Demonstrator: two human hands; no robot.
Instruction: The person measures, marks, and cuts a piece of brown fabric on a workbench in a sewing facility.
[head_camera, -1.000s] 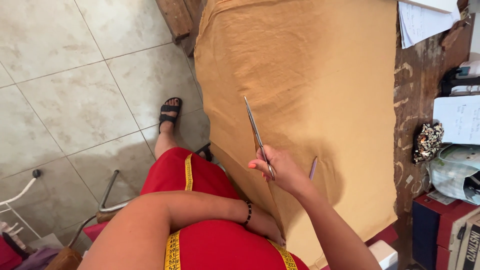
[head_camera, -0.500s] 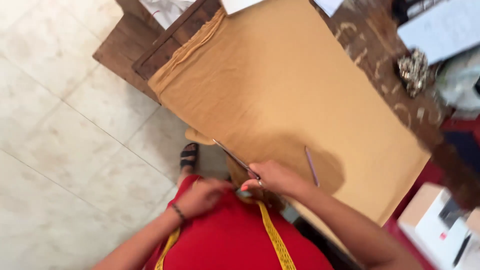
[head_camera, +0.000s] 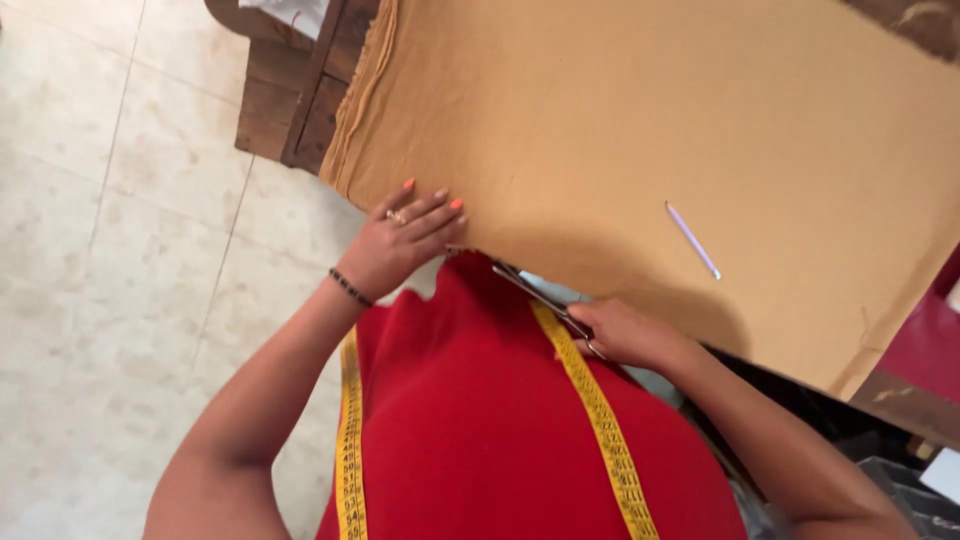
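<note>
A big sheet of tan cloth (head_camera: 640, 130) covers most of the bench (head_camera: 290, 100), its folded layers hanging a bit over the near-left edge. The left hand (head_camera: 405, 240) lies flat on that near edge of the cloth, fingers spread and pressing down, not gripping anything (orange nails, a ring, a dark bead bracelet at the wrist). The right hand (head_camera: 625, 335) is closed around the handles of a pair of scissors (head_camera: 540, 297), w/ the blades pointing left toward the left hand's fingertips, tips just at the cloth's near edge; can't tell whether the blades are open or biting into the cloth, since the view is blurred there. A thin lilac pencil (head_camera: 692, 240) lies on the cloth, up and to the right of the scissors, well apart from both hands. A yellow tape measure (head_camera: 600, 420) drapes round the person's neck, both ends running down over the red top (head_camera: 480, 430). Pale tiled floor (head_camera: 120, 300) shows at left, beside the dark wooden bench.
</note>
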